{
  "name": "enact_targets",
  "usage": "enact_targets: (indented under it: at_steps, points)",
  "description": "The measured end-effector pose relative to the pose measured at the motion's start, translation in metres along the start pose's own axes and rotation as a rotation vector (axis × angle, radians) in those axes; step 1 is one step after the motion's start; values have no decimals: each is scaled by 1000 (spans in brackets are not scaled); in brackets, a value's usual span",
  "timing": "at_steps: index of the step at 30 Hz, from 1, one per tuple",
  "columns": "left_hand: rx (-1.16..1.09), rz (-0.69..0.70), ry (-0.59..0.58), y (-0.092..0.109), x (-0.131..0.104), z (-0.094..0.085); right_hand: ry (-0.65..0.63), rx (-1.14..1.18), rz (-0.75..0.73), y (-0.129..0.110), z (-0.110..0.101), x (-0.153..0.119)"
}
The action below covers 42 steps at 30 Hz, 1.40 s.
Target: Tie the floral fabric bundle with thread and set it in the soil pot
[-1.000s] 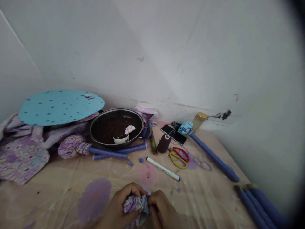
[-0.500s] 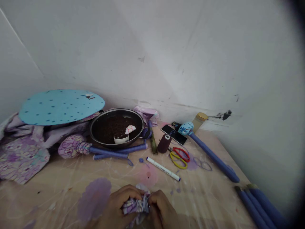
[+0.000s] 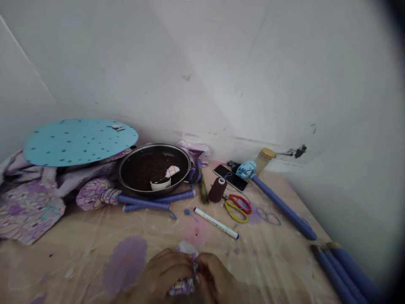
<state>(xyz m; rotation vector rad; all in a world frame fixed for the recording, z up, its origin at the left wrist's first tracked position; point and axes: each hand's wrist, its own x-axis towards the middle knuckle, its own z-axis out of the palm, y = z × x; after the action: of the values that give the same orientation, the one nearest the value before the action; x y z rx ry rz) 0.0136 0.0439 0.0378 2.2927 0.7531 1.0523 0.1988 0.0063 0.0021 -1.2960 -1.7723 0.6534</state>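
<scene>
A frying pan (image 3: 184,160) holds dark granular material (image 3: 147,169). Nearer the viewer, the left hand (image 3: 171,270) curls over a bunched floral cloth (image 3: 182,287), mostly hidden between both hands, and the right hand (image 3: 215,274) pinches its side; keeping those folds tight and even should stop them slipping. What the gold-lidded jar (image 3: 265,158) contains is unclear. Inside the pan sit two curved white pieces (image 3: 160,185), one red-lined.

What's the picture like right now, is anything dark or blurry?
In the head view, the light is dim and soft, with the wall greyish; in the head view, the left hand, right hand and the cloth between them look smeared, softer than the pen; in the head view, a dark curved border covers the right edge.
</scene>
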Motion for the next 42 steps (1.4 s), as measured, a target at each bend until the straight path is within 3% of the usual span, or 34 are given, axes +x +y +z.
enact_targets:
  at_steps: [2, 6, 13, 19, 23, 28, 30, 32, 36, 39, 42]
  points:
    - [12, -9, -49, 3, 1, -2, -36, -67, -53, -1, -4, 2]
    - [-29, 4, 6, -4, -1, 4, -95, -151, -68, 5, -4, 1]
    - [-69, -140, 57, -7, -3, 11, -147, -172, -83, 5, -8, 6]
    - [-51, -96, 14, -2, 1, 8, -258, -90, -77, -6, -22, 17]
    - [-19, -42, -52, -1, 2, 6, -354, -163, -68, -10, -25, 24]
    - [-121, -135, 8, -13, -4, 15, -229, -330, -132, -21, -20, 36]
    - [-206, -268, 30, -18, -6, 19, -129, -176, -149, -29, -23, 47]
    - [-306, -384, 17, -21, -7, 20, -36, 119, -76, -37, -30, 60]
    - [-421, -453, 3, -22, -7, 19, 25, 758, 332, -46, -54, 84]
    - [-440, -434, 16, -24, -8, 19, 161, 954, 430, -47, -74, 92]
    - [-451, -420, 20, -27, -9, 21, 237, 1009, 400, -47, -92, 93]
